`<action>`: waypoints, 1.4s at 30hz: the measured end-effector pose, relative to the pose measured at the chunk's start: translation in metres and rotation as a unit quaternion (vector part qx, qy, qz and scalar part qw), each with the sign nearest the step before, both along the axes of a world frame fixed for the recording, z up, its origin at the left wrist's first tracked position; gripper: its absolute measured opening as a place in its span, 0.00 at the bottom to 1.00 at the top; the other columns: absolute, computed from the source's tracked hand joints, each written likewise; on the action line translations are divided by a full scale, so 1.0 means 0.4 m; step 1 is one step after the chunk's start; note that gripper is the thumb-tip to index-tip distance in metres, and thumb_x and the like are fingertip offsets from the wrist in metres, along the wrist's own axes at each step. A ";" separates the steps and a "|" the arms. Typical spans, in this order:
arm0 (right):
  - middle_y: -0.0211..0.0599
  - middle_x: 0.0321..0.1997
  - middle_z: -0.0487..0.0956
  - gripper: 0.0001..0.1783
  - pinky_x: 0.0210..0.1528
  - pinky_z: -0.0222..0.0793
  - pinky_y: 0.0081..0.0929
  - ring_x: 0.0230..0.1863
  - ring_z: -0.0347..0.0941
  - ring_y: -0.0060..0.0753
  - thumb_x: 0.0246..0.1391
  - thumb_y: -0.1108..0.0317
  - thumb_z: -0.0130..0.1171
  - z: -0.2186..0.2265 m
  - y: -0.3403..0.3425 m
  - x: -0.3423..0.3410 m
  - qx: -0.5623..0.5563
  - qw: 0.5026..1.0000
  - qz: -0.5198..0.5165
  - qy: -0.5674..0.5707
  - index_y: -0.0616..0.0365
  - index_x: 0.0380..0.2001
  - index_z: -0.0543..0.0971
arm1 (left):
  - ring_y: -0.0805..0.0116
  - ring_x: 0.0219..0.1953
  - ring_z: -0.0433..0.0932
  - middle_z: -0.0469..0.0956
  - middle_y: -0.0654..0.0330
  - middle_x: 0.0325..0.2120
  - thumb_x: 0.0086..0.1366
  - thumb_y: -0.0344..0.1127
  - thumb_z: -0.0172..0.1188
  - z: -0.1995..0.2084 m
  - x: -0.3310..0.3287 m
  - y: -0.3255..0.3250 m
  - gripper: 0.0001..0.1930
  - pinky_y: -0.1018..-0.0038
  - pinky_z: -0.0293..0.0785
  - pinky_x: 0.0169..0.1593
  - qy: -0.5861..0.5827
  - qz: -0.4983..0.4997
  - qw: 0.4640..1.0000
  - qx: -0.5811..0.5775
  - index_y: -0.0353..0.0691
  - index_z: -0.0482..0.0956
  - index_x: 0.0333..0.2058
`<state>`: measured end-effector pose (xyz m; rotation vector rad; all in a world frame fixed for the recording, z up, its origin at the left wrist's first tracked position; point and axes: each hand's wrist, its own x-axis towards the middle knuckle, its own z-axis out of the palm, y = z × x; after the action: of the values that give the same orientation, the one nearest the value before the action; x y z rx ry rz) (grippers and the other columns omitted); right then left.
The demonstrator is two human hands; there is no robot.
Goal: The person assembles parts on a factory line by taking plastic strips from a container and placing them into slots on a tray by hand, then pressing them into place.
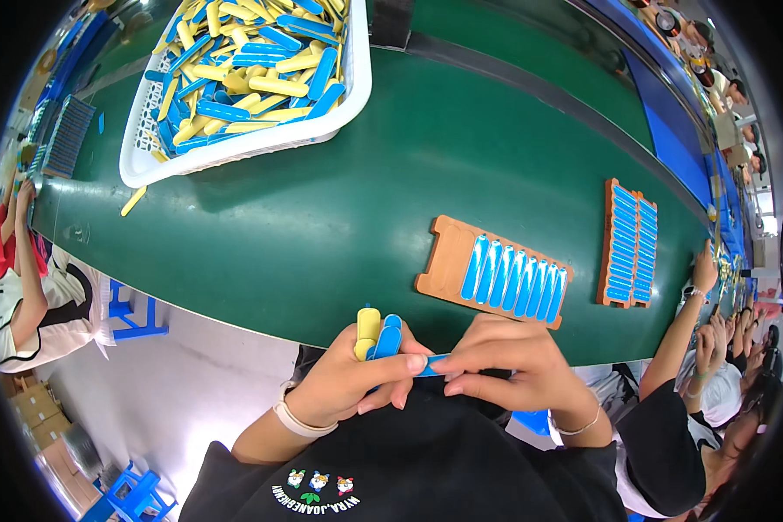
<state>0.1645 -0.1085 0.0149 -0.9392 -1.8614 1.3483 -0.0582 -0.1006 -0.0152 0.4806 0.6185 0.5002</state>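
My left hand (351, 376) is closed around several flat strips with rounded ends. A yellow strip (368, 324) and a blue strip (391, 336) stick up from it. In front of my chest, one more blue strip (432, 365) spans the gap between my hands. Its left end lies at my left thumb and fingertips, and my right hand (515, 364) pinches the other end. Just beyond my right hand is a brown slotted tray (448, 250). Blue strips (512, 277) stand side by side in its right part, while its left part is bare brown.
A white plastic basket (235, 155) heaped with blue and yellow strips stands at the far left of the green table (348, 209). One yellow strip (134, 201) lies beside it. To the right sits another filled brown tray (628, 244). Co-workers' arms reach in at both sides.
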 end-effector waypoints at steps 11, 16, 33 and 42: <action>0.30 0.44 0.79 0.12 0.48 0.49 0.39 0.47 0.71 0.36 0.41 0.70 0.68 -0.059 0.014 -0.023 0.375 0.768 -0.294 -0.427 0.53 0.33 0.82 | 0.77 0.17 0.64 0.73 0.58 0.31 0.66 0.30 0.47 -0.004 0.056 -0.013 0.10 0.81 0.58 0.18 0.045 0.240 0.968 -0.051 0.38 0.66 0.45; 0.24 0.43 0.80 0.17 0.48 0.43 0.42 0.49 0.69 0.33 0.45 0.61 0.65 -0.076 -0.045 -0.091 0.325 0.775 -0.248 -0.481 0.55 0.39 0.81 | 0.74 0.18 0.73 0.78 0.52 0.31 0.69 0.34 0.47 -0.009 0.031 -0.011 0.11 0.82 0.66 0.17 0.113 0.162 0.979 0.041 0.33 0.68 0.45; 0.30 0.35 0.79 0.17 0.42 0.51 0.40 0.38 0.68 0.32 0.40 0.71 0.61 -0.008 0.007 -0.065 0.326 0.799 -0.176 -0.474 0.57 0.39 0.78 | 0.81 0.08 0.63 0.80 0.51 0.22 0.63 0.31 0.58 0.020 0.044 -0.015 0.10 0.84 0.56 0.12 0.152 0.089 0.979 0.103 0.37 0.66 0.27; 0.34 0.29 0.79 0.10 0.32 0.68 0.23 0.29 0.73 0.26 0.48 0.69 0.65 0.030 0.024 -0.049 -0.078 0.989 -0.086 -0.087 0.60 0.35 0.80 | 0.84 0.10 0.64 0.77 0.59 0.17 0.63 0.32 0.59 0.012 0.039 -0.018 0.10 0.85 0.57 0.14 0.162 0.071 0.975 0.136 0.37 0.67 0.29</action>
<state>0.1449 -0.0989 0.0269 -1.3049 -1.7724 1.3556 -0.0427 -0.1076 -0.0105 0.7911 0.9069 0.6526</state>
